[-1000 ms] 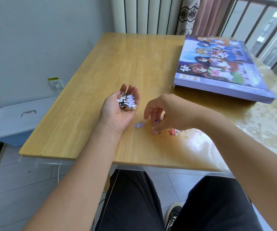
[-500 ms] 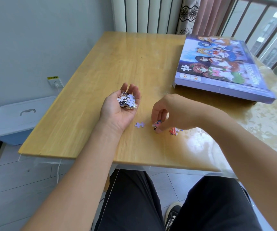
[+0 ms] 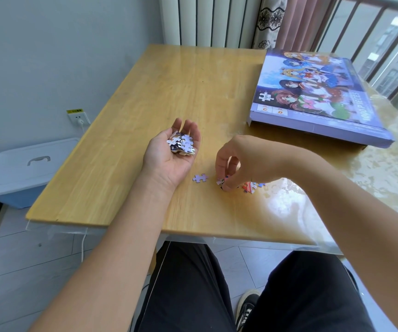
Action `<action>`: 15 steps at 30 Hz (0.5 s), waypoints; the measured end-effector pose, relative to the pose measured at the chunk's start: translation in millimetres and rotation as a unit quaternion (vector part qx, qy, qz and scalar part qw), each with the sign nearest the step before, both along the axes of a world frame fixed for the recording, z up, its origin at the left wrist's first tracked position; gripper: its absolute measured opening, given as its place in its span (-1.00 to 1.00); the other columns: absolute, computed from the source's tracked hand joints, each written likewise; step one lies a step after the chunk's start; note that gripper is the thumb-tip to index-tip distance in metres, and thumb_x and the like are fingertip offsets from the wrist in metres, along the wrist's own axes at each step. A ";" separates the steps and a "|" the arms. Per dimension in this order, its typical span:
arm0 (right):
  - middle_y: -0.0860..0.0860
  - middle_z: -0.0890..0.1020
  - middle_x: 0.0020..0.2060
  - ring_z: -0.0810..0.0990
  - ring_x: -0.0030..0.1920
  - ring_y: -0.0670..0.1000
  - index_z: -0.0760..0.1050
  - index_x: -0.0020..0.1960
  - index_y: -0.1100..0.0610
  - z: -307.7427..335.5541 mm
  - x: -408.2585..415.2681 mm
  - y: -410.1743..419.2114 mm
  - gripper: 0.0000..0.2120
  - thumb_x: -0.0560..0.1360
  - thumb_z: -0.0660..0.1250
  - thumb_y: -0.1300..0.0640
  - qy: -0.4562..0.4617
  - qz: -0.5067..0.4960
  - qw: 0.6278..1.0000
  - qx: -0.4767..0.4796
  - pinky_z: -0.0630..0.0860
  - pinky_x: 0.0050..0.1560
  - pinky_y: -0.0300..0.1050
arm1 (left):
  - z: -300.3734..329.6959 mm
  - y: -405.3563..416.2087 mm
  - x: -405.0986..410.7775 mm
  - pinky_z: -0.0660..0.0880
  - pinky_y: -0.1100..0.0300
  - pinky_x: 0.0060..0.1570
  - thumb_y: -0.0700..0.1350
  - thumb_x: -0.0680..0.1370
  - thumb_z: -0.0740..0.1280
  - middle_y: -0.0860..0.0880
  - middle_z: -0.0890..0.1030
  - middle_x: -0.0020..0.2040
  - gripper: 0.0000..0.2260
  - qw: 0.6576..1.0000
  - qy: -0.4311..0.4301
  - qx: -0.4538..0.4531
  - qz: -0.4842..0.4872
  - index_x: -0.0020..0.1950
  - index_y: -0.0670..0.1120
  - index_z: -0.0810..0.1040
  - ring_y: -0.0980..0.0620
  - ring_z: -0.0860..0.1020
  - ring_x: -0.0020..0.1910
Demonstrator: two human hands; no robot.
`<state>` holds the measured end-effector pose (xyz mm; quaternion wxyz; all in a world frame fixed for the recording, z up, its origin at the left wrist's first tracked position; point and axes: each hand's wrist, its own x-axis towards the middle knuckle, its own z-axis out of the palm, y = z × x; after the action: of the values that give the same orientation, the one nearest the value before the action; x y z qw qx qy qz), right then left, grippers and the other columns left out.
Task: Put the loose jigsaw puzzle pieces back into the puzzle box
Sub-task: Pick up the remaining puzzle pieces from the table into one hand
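My left hand [image 3: 171, 154] rests palm up on the wooden table [image 3: 174, 87], cupping a small heap of puzzle pieces [image 3: 181, 144]. To its right, my right hand [image 3: 238, 161] pinches a loose piece [image 3: 221, 182] at the tabletop with thumb and fingertips. A pale lilac piece [image 3: 200, 178] lies flat between the two hands. A few red and blue pieces [image 3: 251, 186] lie just right of my right fingers, partly hidden by the hand. The purple puzzle box [image 3: 317, 97], lid on, sits at the table's far right.
A blue storage bin with a white lid [image 3: 23, 168] stands on the floor left of the table, under a wall socket [image 3: 79, 118]. A radiator [image 3: 207, 20] and curtain are behind the table. The table's near edge runs above my knees.
My right hand's fingers closed down onto a piece on the table and shifted slightly right. My left hand with its heap of pieces stayed in place.
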<state>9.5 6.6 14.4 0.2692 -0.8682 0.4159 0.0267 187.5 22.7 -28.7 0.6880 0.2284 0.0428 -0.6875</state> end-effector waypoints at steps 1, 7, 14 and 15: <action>-0.19 0.64 -0.25 0.59 -0.31 -0.25 0.65 -0.12 -0.05 -0.4 -0.7 0.7 -0.83 0.35 0.61 0.05 -0.006 -0.002 1.000 0.002 0.49 -0.30 -0.31 | 0.3 0.4 0.0 0.64 0.07 -0.14 -0.21 0.68 0.13 -0.21 0.60 -0.06 -0.73 1.000 0.000 0.000 -0.001 -0.05 -0.26 0.58 -0.14 0.66 -0.29; -0.12 0.66 -0.17 0.66 -0.14 -0.06 0.63 -0.02 0.03 -2.7 0.3 1.9 -0.74 0.34 0.60 0.17 -0.030 -0.001 1.000 0.007 0.63 -0.05 -0.09 | 1.6 1.1 0.0 0.62 0.07 -0.06 -0.21 0.69 0.13 -0.20 0.59 -0.02 -0.74 1.000 -0.001 0.001 -0.003 -0.03 -0.25 0.57 -0.14 0.64 -0.22; -0.10 0.66 -0.17 0.64 -0.16 -0.14 0.63 0.05 0.01 0.4 -0.3 0.9 -0.69 0.35 0.60 0.17 -0.058 0.012 0.998 0.002 0.58 -0.13 -0.24 | 0.4 1.1 0.5 0.62 0.06 -0.08 -0.19 0.69 0.13 -0.21 0.59 -0.03 -0.74 1.000 -0.004 0.002 0.000 -0.02 -0.25 0.57 -0.15 0.64 -0.22; -0.10 0.67 -0.18 0.64 -0.17 -0.14 0.63 0.05 0.02 3.8 -0.6 -0.2 -0.69 0.35 0.61 0.17 -0.073 0.010 0.997 0.003 0.57 -0.14 -0.28 | 0.0 0.8 0.4 0.62 0.06 -0.08 -0.18 0.69 0.12 -0.21 0.59 -0.04 -0.73 1.000 -0.004 0.003 -0.001 -0.02 -0.25 0.57 -0.14 0.64 -0.22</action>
<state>8.8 6.4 18.3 0.3014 -0.8712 0.3862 -0.0332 187.9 23.5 -28.7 0.6871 0.2334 0.0423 -0.6868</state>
